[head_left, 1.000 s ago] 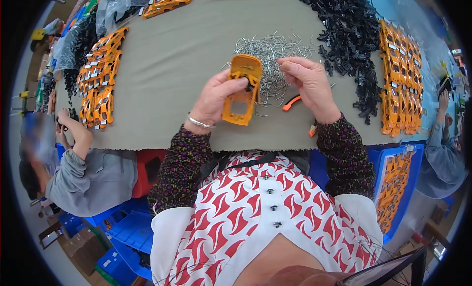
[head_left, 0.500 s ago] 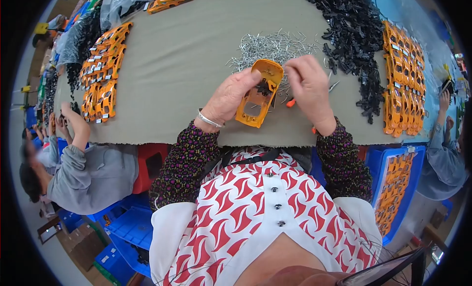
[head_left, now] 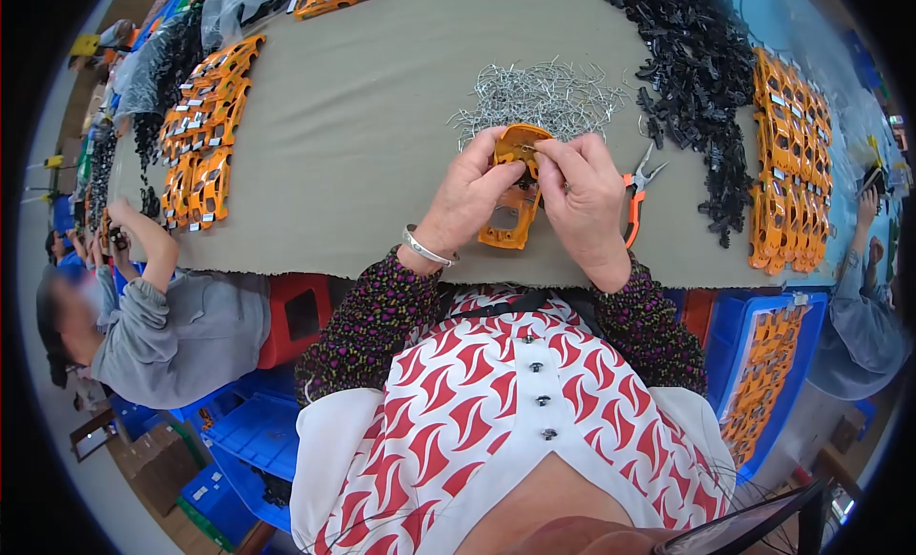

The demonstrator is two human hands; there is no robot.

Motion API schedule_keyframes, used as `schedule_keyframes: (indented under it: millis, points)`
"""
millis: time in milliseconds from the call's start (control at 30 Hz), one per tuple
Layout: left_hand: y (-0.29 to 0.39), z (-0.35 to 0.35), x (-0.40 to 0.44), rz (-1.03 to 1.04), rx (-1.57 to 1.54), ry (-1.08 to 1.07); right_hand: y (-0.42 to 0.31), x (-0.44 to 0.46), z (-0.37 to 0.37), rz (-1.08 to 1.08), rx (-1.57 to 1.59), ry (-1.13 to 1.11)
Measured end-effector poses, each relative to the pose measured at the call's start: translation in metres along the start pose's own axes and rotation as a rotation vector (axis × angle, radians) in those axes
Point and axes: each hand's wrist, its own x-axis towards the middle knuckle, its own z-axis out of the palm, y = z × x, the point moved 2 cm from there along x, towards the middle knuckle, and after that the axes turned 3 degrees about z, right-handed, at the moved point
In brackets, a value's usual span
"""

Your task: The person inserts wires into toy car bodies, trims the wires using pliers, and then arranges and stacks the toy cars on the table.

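My left hand [head_left: 468, 188] is closed around an orange toy car body shell [head_left: 509, 232], held with its hollow inner side facing up. A black part [head_left: 525, 178] sits within the shell, partly covered by my fingers. Over the shell's upper end, my right hand [head_left: 584, 197] pinches a small metal wire piece [head_left: 528, 148], whose far end is hard to make out. Just beyond both hands lies a loose pile of bent metal wire pieces [head_left: 549, 92]. Pliers with orange handles [head_left: 634, 207] rest on the cloth to the right of my right hand, untouched.
Rows of orange car shells stand at left [head_left: 205, 140] and right [head_left: 787, 164]. A heap of black plastic parts [head_left: 701, 87] lies right of the wire pile. Blue crates [head_left: 763, 383] stand below the table [head_left: 353, 125]. A co-worker in a grey sleeve [head_left: 157, 316] sits at left.
My right hand has moved left and down onto the shell, bringing a wire piece to it. The pliers, partly covered before, now show fully. The shell has turned more upright in view.
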Motion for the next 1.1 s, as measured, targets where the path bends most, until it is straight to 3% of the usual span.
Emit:
schedule_keyframes:
  millis: [400,533,633,800,867,933,1033,1100]
  points:
    - [-0.008,-0.001,0.003,0.046,0.032,0.016,0.007,-0.006,0.01,0.038,-0.012,0.057]
    - [-0.01,-0.003,0.006,0.115,0.142,0.063,0.005,-0.009,0.011,0.02,-0.106,0.055]
    - [-0.003,-0.004,0.005,0.174,0.439,0.096,0.001,-0.011,0.007,-0.02,-0.212,0.002]
    - [0.005,-0.016,0.009,0.114,0.563,0.086,0.007,0.004,-0.04,-0.121,-0.093,-0.381]
    - [0.007,-0.028,0.008,0.009,0.411,-0.007,0.017,0.016,-0.074,-0.126,-0.046,-0.525]
    - [0.014,-0.04,0.003,-0.05,0.335,-0.039,0.026,0.019,-0.092,-0.17,-0.19,-0.879]
    - [0.025,-0.051,-0.002,-0.274,0.292,-0.207,0.025,0.012,-0.085,-0.246,-0.392,-0.979]
    - [0.018,-0.058,0.001,-0.302,0.288,-0.245,0.026,0.011,-0.087,-0.284,-0.504,-1.024]
